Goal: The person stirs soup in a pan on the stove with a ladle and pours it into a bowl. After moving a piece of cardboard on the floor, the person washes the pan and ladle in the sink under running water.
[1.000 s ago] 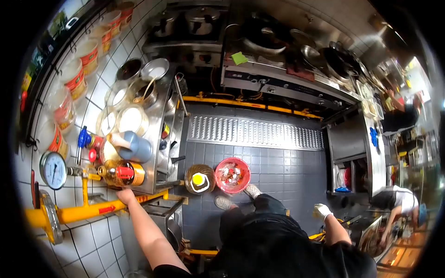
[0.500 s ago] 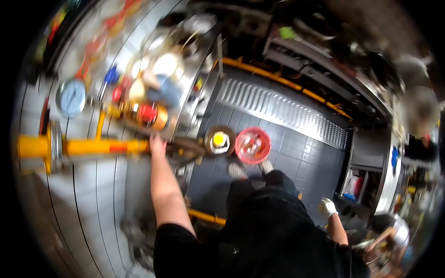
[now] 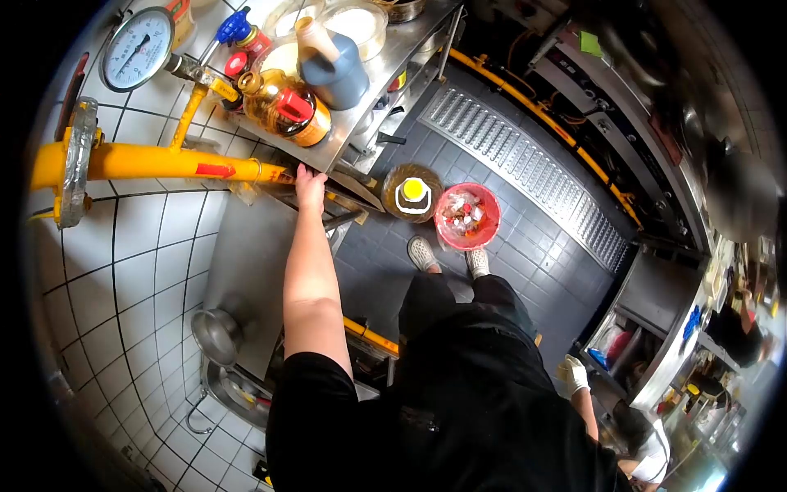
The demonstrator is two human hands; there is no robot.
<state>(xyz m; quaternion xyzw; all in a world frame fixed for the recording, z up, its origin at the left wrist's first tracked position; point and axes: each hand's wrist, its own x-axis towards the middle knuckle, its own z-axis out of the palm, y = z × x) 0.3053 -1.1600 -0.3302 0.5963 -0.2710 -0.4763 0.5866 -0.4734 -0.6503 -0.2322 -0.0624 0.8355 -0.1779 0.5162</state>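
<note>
My left hand [image 3: 310,187] is bare, reaching to the front corner of the steel counter [image 3: 348,141], beside a dark board edge [image 3: 354,185] and the end of a yellow pipe [image 3: 131,161]. Its fingers are curled; what they grip is hidden. Just above stand an amber bottle [image 3: 307,123] with a red label and a blue-grey jug [image 3: 338,80]. My right hand [image 3: 574,375], in a whitish glove, hangs low at my right side with loosely bent fingers and nothing visible in it.
A yellow-capped container [image 3: 412,193] and a red bucket of scraps [image 3: 467,216] stand on the floor before my feet. Beyond lies a metal floor grate [image 3: 525,168]. A pressure gauge [image 3: 138,49] is at upper left, a metal pot [image 3: 216,336] lower left. A person [image 3: 652,451] is at lower right.
The view has swung left and closer to the pipe and counter. The tiled wall and metal pot at lower left now show. My left hand stays by the counter corner.
</note>
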